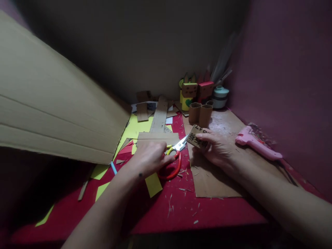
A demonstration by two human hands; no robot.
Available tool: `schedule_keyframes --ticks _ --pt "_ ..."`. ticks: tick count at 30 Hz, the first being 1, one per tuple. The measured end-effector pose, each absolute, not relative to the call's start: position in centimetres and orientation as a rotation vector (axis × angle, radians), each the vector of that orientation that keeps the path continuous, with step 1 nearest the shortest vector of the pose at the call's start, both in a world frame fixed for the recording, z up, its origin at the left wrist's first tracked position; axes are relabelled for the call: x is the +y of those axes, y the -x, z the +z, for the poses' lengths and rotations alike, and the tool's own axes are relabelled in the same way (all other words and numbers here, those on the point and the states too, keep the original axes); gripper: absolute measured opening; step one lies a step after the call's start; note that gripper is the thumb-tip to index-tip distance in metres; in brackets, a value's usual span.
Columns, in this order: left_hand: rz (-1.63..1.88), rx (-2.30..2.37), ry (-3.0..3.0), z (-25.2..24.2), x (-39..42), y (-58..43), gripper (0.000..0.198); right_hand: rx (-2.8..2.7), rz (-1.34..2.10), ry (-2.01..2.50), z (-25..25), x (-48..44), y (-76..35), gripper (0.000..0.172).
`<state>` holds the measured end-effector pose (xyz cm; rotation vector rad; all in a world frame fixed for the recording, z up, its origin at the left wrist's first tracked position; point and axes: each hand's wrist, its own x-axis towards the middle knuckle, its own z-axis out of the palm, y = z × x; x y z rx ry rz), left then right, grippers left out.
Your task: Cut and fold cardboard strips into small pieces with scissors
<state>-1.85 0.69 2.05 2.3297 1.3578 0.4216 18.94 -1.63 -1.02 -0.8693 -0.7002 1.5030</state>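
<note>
My left hand [149,157] is closed round the red and yellow handles of a pair of scissors [174,159]. The blades point right and up, and their tips touch a small printed cardboard piece [196,136]. My right hand [217,148] pinches that piece by its right side and rests on a flat cardboard sheet [215,180]. Both hands are over a red table cover [160,211].
A large cardboard panel [52,110] leans over the left side. Two cardboard tubes [200,114], box figures [195,90] and a lidded jar [220,97] stand at the back. A pink glue gun [255,142] lies right. Yellow paper and cardboard strips [158,119] litter the middle.
</note>
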Motion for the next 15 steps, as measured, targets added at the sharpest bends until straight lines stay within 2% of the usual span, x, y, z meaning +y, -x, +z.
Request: schedule_keyframes --ticks 7,12,15 --pt "0.203 1.399 -2.463 0.9 -0.2 1.0 0.007 -0.694 1.552 0.773 -1.1 -1.4 -19.1 0.023" --pt "-0.112 1.376 -2.441 2.3 0.0 0.9 0.04 -0.665 1.553 0.733 -0.9 -1.4 -19.3 0.027" --pt "-0.09 1.446 -2.349 2.3 0.3 1.0 0.046 -0.628 1.553 0.707 -0.9 -1.4 -19.5 0.025"
